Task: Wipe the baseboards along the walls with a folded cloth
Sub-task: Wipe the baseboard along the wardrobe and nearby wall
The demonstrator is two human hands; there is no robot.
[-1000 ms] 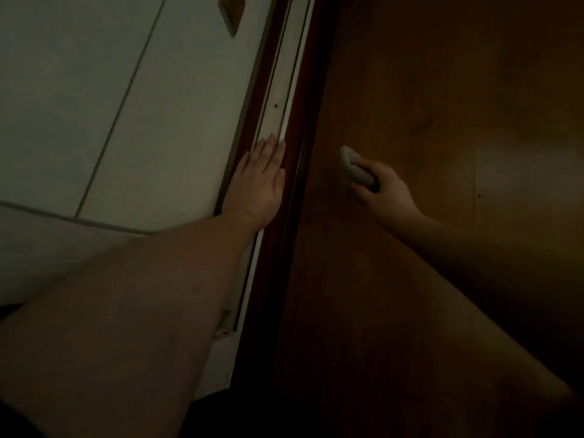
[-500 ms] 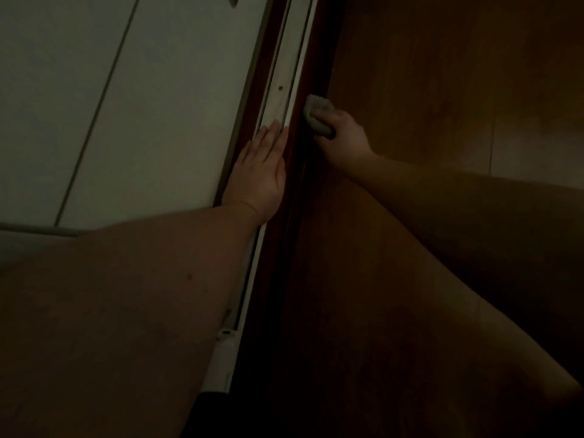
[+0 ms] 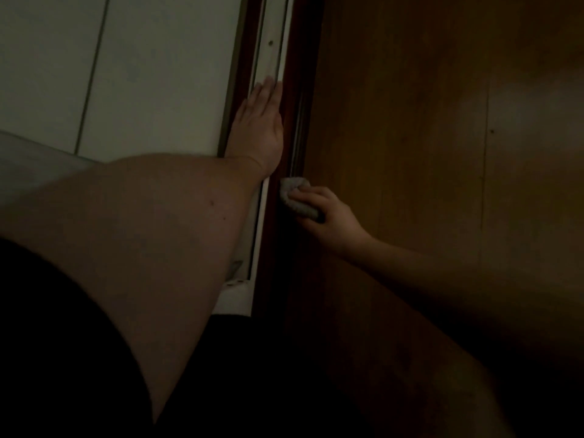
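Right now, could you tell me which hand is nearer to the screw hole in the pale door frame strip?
The left hand. Its fingertips lie flat on the frame just below the screw hole. The right hand is farther down, gripping the cloth against the dark trim.

Nubby grey cloth (image 3: 297,197); glossy wood floor (image 3: 426,153); smooth pale wall (image 3: 158,74)

Dim room, pale wall (image 3: 158,74), wooden floor (image 3: 426,153)
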